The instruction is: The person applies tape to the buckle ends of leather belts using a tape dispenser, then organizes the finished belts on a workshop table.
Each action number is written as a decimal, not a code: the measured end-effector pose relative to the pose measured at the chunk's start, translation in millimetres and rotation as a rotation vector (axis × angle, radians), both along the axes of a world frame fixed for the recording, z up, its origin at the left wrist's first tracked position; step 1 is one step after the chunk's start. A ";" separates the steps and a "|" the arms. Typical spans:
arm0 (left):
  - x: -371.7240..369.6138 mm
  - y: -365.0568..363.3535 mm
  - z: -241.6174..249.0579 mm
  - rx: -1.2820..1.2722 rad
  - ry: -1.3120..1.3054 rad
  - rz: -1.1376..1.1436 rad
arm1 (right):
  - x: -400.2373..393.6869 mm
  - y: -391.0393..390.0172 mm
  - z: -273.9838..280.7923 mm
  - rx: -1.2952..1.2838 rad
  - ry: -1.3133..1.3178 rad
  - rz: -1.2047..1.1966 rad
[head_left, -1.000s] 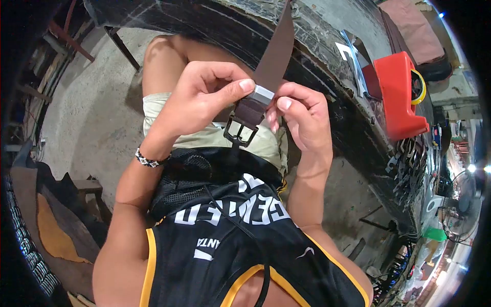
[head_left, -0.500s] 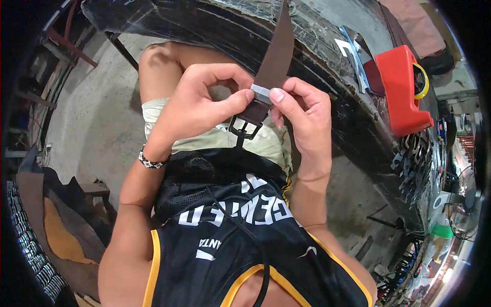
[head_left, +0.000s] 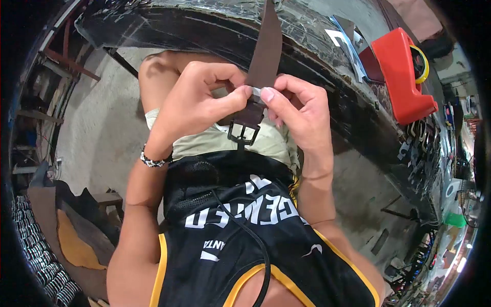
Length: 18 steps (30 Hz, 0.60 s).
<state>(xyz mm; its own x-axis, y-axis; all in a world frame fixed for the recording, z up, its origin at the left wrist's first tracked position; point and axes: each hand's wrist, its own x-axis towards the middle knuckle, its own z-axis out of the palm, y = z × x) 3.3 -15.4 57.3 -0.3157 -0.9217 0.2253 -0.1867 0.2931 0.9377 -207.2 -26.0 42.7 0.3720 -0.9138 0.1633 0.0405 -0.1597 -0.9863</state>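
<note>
A dark brown leather belt runs from the workbench edge down towards my lap. Its black metal buckle hangs at the near end, over the pale shorts. Just above the buckle, a narrow pale grey band crosses the strap. My left hand pinches the strap's left edge at this band, thumb against forefinger. From the other side, my right hand is closed on the right edge, its thumb pressing on the band. The fingertips behind the strap are partly hidden.
A red tape dispenser with a yellow-edged roll stands on the dark workbench, to the right. Dark metal pieces are heaped near it. Leather pieces and stacked striped items lie at lower left.
The belt and both hands have shifted slightly left in view, and the buckle sits a little lower. My right thumb now covers more of the grey band. Both hands keep their pinch.
</note>
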 end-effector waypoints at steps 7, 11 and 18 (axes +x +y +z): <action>2.0 -1.3 1.0 -0.140 -0.081 -0.041 | 1.0 1.3 0.3 -0.013 0.011 -0.013; -0.1 -2.2 -5.1 -0.125 -0.070 -0.001 | -2.0 -0.6 -0.2 -0.008 -0.010 0.008; -6.9 4.1 -5.2 0.001 0.074 0.032 | -2.5 1.8 1.4 0.035 -0.081 -0.006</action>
